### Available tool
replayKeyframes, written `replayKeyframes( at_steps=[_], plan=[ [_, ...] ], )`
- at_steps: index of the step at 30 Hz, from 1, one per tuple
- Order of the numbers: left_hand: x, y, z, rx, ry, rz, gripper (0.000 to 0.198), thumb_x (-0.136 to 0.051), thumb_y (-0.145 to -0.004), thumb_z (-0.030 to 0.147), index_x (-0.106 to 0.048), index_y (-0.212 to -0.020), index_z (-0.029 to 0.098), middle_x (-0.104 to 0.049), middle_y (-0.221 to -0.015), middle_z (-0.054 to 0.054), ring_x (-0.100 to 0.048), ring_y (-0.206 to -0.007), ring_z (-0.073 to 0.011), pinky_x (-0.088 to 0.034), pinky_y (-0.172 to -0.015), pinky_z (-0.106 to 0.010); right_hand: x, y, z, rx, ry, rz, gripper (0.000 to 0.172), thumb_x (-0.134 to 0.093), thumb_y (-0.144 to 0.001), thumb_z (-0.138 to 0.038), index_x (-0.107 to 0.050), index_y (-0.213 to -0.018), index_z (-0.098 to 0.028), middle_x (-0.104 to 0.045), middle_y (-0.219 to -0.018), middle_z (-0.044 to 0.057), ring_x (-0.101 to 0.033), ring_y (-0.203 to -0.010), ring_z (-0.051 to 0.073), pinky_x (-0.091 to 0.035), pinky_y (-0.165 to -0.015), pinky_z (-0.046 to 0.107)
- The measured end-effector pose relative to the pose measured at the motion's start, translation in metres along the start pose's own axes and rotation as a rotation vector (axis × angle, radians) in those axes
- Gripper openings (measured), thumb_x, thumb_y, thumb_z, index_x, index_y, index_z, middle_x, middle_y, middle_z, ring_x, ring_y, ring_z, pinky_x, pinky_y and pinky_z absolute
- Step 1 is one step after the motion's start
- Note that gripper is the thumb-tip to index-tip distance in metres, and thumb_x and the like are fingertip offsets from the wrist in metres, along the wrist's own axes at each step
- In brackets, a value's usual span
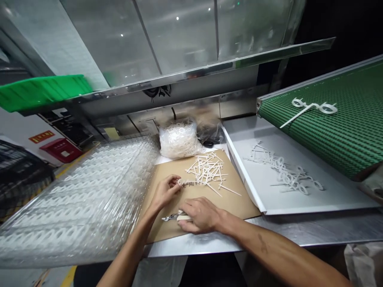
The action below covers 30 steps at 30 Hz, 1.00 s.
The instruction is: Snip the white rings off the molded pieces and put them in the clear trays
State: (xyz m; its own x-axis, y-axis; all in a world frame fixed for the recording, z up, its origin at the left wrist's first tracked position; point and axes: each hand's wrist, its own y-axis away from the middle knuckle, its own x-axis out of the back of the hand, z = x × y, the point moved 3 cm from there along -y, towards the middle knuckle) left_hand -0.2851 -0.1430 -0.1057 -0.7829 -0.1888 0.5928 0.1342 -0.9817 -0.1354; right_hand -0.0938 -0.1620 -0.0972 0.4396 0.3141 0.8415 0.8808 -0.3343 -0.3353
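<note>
Across the steel bench (197, 249), a green belt (326, 131) runs on my right beyond a white tray (317, 203), with clear moulded sheets (77, 203) on my left and a cardboard sheet (236, 203) between. On the cardboard lies a loose pile of white plastic sticks (206, 169): they look light, stiff and thin, best taken singly by a free end. My left hand (164, 191) pinches a small piece (180, 182) between its fingertips. My right hand (200, 215) lies with fingers together over small snips (171, 217); I cannot tell whether it grips them.
</note>
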Motion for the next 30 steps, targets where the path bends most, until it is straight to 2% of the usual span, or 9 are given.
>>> replayKeyframes(
  at_steps=[3, 6, 10, 13, 16, 18, 24, 27, 30],
  plan=[
    [0.006, 0.007, -0.012, 0.014, 0.004, 0.037, 0.034, -0.066, -0.080, 0.037, -0.067, -0.110, 0.022, -0.071, -0.083, -0.004, -0.068, -0.075, -0.0202, -0.054, -0.069, -0.031, -0.002, 0.000, 0.006, -0.032, -0.057, 0.024, 0.023, -0.056, -0.089, -0.039, -0.063, -0.094, -0.018, -0.068, -0.085, 0.006, -0.060, -0.073, 0.020, -0.042, -0.066, 0.029],
    [0.007, 0.010, -0.010, -0.011, -0.051, 0.027, 0.034, -0.063, -0.084, 0.035, -0.068, -0.115, 0.025, -0.072, -0.086, -0.003, -0.068, -0.077, -0.0206, -0.053, -0.075, -0.032, -0.001, -0.001, 0.009, -0.080, -0.129, 0.057, 0.020, -0.056, -0.089, -0.036, -0.063, -0.094, -0.017, -0.066, -0.083, 0.006, -0.058, -0.072, 0.019, -0.043, -0.068, 0.029],
    [0.005, 0.017, -0.002, -0.099, -0.145, 0.049, 0.024, -0.061, -0.088, 0.032, -0.069, -0.110, 0.025, -0.072, -0.098, -0.006, -0.067, -0.085, -0.0219, -0.053, -0.081, -0.034, 0.006, -0.002, 0.011, -0.172, -0.247, 0.110, 0.018, -0.050, -0.093, -0.029, -0.062, -0.099, -0.017, -0.066, -0.088, 0.005, -0.059, -0.077, 0.018, -0.045, -0.073, 0.028],
    [0.003, 0.023, -0.003, -0.172, -0.253, 0.056, 0.021, -0.057, -0.092, 0.028, -0.068, -0.110, 0.023, -0.068, -0.098, -0.007, -0.066, -0.086, -0.0218, -0.052, -0.082, -0.035, 0.011, -0.003, 0.013, -0.241, -0.344, 0.132, 0.020, -0.046, -0.098, -0.028, -0.062, -0.100, -0.018, -0.066, -0.089, 0.004, -0.060, -0.080, 0.017, -0.045, -0.076, 0.028],
    [0.000, 0.028, -0.004, -0.212, -0.326, 0.053, 0.022, -0.052, -0.096, 0.024, -0.065, -0.113, 0.018, -0.066, -0.099, -0.008, -0.065, -0.085, -0.0207, -0.052, -0.083, -0.036, 0.012, -0.002, 0.016, -0.311, -0.417, 0.133, 0.023, -0.043, -0.102, -0.030, -0.063, -0.103, -0.018, -0.063, -0.082, 0.001, -0.058, -0.074, 0.015, -0.044, -0.071, 0.027],
    [0.000, 0.031, -0.001, -0.244, -0.318, 0.102, 0.023, -0.052, -0.097, 0.023, -0.064, -0.115, 0.016, -0.065, -0.099, -0.007, -0.064, -0.083, -0.0187, -0.052, -0.082, -0.034, 0.011, -0.001, 0.019, -0.361, -0.467, 0.133, 0.026, -0.041, -0.104, -0.033, -0.063, -0.103, -0.019, -0.060, -0.075, -0.001, -0.056, -0.067, 0.014, -0.043, -0.065, 0.026],
    [0.010, 0.040, 0.021, -0.381, -0.153, 0.405, 0.022, -0.058, -0.094, 0.019, -0.062, -0.116, 0.016, -0.064, -0.095, -0.005, -0.061, -0.081, -0.0141, -0.052, -0.077, -0.028, 0.009, 0.004, 0.026, -0.512, -0.709, 0.132, 0.031, -0.044, -0.104, -0.043, -0.060, -0.090, -0.020, -0.056, -0.076, -0.001, -0.053, -0.064, 0.014, -0.040, -0.059, 0.026],
    [0.013, 0.043, 0.028, -0.413, -0.093, 0.459, 0.021, -0.061, -0.092, 0.017, -0.063, -0.112, 0.016, -0.065, -0.090, -0.004, -0.060, -0.078, -0.0134, -0.051, -0.074, -0.027, 0.011, 0.004, 0.026, -0.536, -0.710, 0.122, 0.034, -0.044, -0.104, -0.045, -0.058, -0.085, -0.020, -0.057, -0.077, -0.001, -0.052, -0.064, 0.013, -0.039, -0.059, 0.027],
    [0.013, 0.045, 0.031, -0.441, -0.060, 0.462, 0.022, -0.063, -0.089, 0.015, -0.063, -0.111, 0.015, -0.065, -0.088, -0.003, -0.060, -0.077, -0.0131, -0.051, -0.074, -0.027, 0.012, 0.003, 0.025, -0.533, -0.695, 0.099, 0.034, -0.043, -0.104, -0.044, -0.057, -0.084, -0.021, -0.056, -0.075, -0.001, -0.051, -0.064, 0.014, -0.039, -0.060, 0.027]
  ],
)
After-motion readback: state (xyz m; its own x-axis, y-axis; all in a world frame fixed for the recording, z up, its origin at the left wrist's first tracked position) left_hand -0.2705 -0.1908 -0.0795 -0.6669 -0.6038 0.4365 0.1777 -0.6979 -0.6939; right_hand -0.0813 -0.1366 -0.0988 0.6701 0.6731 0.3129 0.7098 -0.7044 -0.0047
